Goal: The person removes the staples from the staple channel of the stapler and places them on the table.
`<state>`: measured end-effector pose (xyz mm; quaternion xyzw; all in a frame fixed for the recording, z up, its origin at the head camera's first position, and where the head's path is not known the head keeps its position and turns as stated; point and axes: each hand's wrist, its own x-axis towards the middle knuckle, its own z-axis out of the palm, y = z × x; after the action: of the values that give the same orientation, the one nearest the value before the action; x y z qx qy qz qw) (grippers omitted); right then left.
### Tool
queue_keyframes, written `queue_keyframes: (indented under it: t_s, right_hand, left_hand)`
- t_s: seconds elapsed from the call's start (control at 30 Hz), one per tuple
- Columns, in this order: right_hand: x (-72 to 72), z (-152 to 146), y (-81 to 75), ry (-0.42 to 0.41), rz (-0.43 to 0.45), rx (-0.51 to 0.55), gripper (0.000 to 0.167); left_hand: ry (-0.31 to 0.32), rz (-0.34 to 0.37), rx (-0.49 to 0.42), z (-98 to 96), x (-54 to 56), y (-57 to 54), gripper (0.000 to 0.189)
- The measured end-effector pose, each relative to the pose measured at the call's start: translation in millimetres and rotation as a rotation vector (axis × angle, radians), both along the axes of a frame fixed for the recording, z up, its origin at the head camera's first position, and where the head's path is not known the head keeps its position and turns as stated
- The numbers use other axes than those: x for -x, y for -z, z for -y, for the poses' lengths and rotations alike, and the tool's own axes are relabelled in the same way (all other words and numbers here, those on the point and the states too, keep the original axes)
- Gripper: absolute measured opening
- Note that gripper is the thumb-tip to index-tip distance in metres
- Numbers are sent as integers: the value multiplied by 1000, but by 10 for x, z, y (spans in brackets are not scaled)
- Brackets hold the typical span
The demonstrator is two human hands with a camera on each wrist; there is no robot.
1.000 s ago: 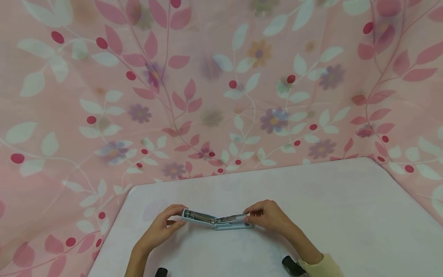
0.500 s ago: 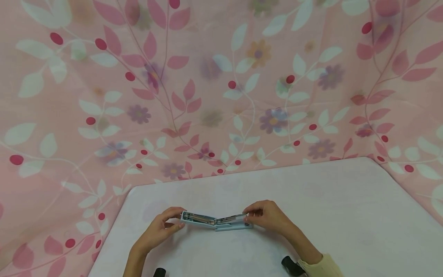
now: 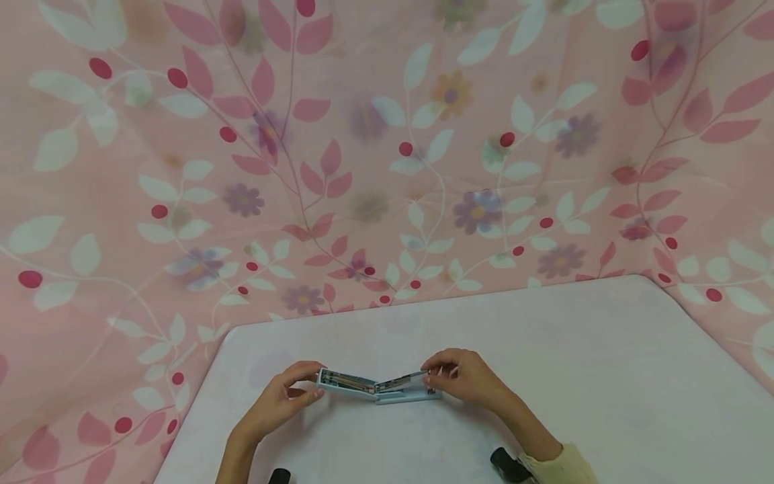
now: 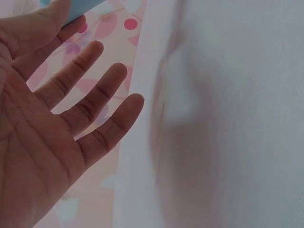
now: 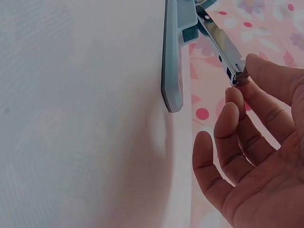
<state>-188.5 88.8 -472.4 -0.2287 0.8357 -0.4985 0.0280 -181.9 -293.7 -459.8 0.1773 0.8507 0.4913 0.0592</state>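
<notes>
A light blue stapler lies opened wide on the white table, its base (image 3: 408,398) on the tabletop. My left hand (image 3: 287,400) pinches the end of the swung-back top cover (image 3: 346,382) between thumb and forefinger. In the left wrist view its other fingers are spread, and only a corner of the blue cover (image 4: 85,9) shows. At the stapler's other end, my right hand (image 3: 468,376) pinches the tip of the metal staple magazine (image 5: 221,42) with thumb and forefinger. The magazine slants up, apart from the base at that end.
The white table (image 3: 574,349) runs back to a pink floral cloth (image 3: 387,168) that hangs behind it and at the sides. Black devices, one at the lower left (image 3: 280,476) and one by the right wrist (image 3: 509,465), show near the bottom edge.
My right hand has risen slightly, tilting the magazine's free end farther up from the base. The top cover in my left hand has dipped a little since the earliest frame.
</notes>
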Motion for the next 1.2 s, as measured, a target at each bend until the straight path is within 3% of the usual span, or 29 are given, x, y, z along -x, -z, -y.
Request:
queue_keyframes:
  t_s: [0.27,0.63,0.83,1.2]
  right_hand:
    - [9,17,30,-31,-44,41,16]
    - [30,67,17,-157,-86,83,20]
    - [19,97,5,-160,-56,31,20]
    - [19,123,-2,-178,-152,-84,15]
  left_hand:
    - [-12,7,5,2,-1,17,31]
    - [-4,2,8,-9,-8,12,31]
    - [2,-7,12,-8,-1,14,31]
    - [1,1,6,-6,6,20,31]
